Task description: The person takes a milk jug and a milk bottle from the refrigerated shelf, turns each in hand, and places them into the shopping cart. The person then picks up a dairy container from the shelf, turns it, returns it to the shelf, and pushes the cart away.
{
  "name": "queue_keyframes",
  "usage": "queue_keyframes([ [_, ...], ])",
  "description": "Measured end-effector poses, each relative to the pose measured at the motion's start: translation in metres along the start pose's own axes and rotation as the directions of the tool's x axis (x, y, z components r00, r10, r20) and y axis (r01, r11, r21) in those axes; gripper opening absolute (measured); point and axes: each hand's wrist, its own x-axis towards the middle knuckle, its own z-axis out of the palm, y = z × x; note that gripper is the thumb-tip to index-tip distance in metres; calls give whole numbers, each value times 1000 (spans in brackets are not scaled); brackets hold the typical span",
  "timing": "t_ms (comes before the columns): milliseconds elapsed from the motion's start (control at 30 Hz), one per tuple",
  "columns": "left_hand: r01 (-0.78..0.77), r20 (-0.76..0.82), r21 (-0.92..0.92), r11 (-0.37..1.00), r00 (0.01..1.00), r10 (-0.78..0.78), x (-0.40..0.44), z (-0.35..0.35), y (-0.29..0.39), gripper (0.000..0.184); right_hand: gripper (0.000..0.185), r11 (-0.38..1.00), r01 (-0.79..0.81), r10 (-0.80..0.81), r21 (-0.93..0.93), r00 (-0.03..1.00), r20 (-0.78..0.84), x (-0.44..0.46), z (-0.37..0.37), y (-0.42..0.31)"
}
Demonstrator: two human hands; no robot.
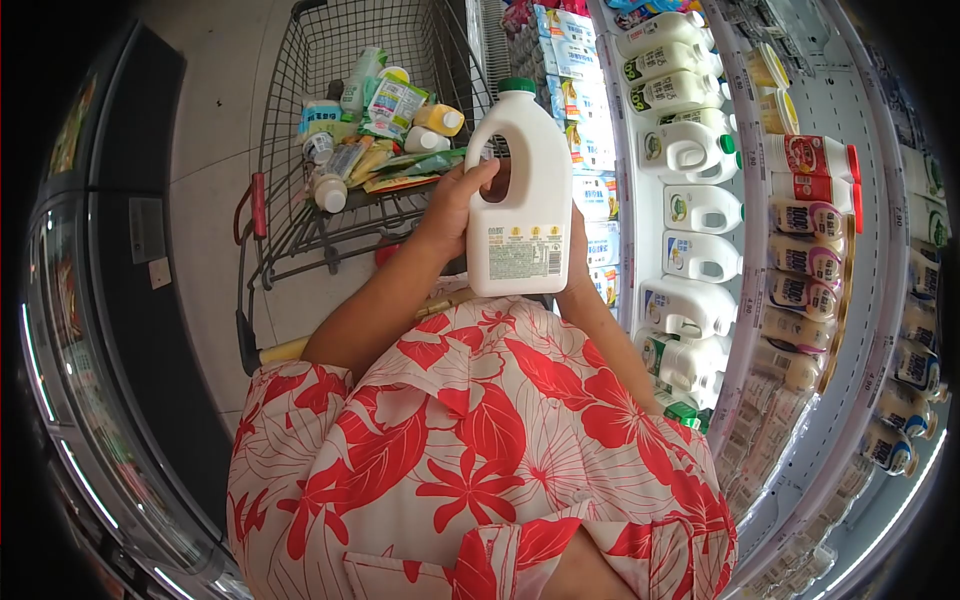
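Note:
A white plastic milk jug (530, 215) with a green cap is held upright in front of my chest. Its printed label and barcode face me. My left hand (466, 198) is closed on the jug's handle at the left, with the thumb showing at the handle opening. Against the right side of the jug is my right hand (578, 245), holding it from the side and behind; its fingers are hidden by the jug.
Beyond my left arm stands a wire shopping cart (350, 235) holding several packets and bottles, among them a yellow bottle (438, 120). To the right, shelves carry more milk jugs (700, 210), cartons (585, 100) and red-capped bottles (812, 155). A dark cabinet (140, 200) lines the left.

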Motion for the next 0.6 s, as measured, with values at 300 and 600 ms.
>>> queue_keyframes([
  [300, 11, 39, 5, 1000, 999, -11, 1, 0, -1, 35, 51, 1000, -7, 7, -5, 999, -41, 0, 0, 0],
  [600, -5, -20, 50, 999, 1000, 6, -2, -1, -1, 33, 53, 990, -45, 33, -135, 995, -91, -4, 6, -3],
])
